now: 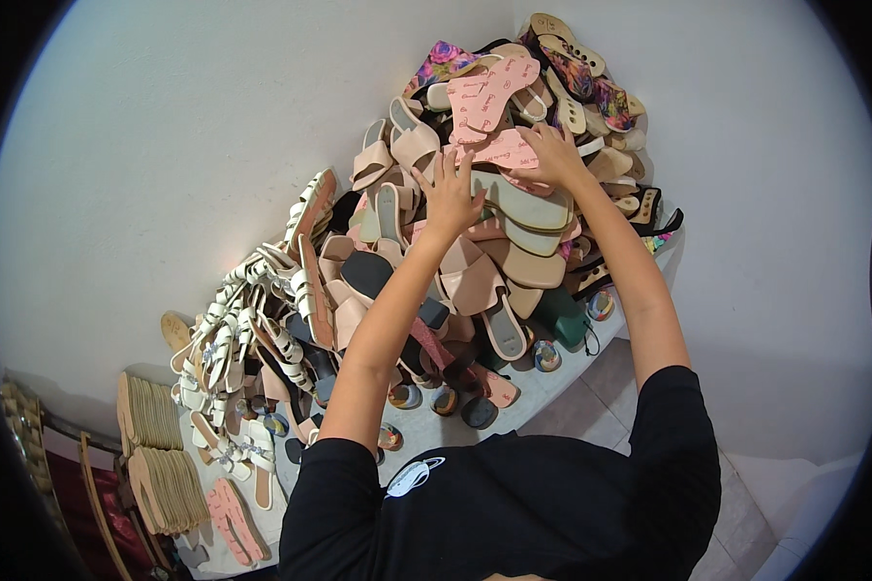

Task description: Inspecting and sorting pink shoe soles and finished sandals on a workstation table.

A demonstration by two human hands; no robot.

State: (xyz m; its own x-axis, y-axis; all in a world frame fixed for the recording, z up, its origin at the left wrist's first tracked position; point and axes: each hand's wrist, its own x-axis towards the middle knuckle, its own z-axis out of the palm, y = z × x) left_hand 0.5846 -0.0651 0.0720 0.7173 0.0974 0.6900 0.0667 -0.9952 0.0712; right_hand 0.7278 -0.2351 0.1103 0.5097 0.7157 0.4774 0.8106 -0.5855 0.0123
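Observation:
A large heap of sandals and loose soles rises in front of me. Near its top, a pink printed insole (499,150) lies between my two hands. My left hand (448,198) is at its left end, fingers spread and nothing visibly gripped. My right hand (552,160) has its fingers and thumb around the insole's right end. Just beyond lies another pink insole (499,92). Below the hands are stacked pale soles (528,208) and a beige slide sandal (473,281). Left of my left hand sits a beige slide (417,145).
White strappy sandals (233,334) pile up at the left. Bundles of tan insoles (165,489) and a pink pair (234,523) lie at the near left of the white table (552,392). Floral wedges (572,73) stand at the far right, against the walls.

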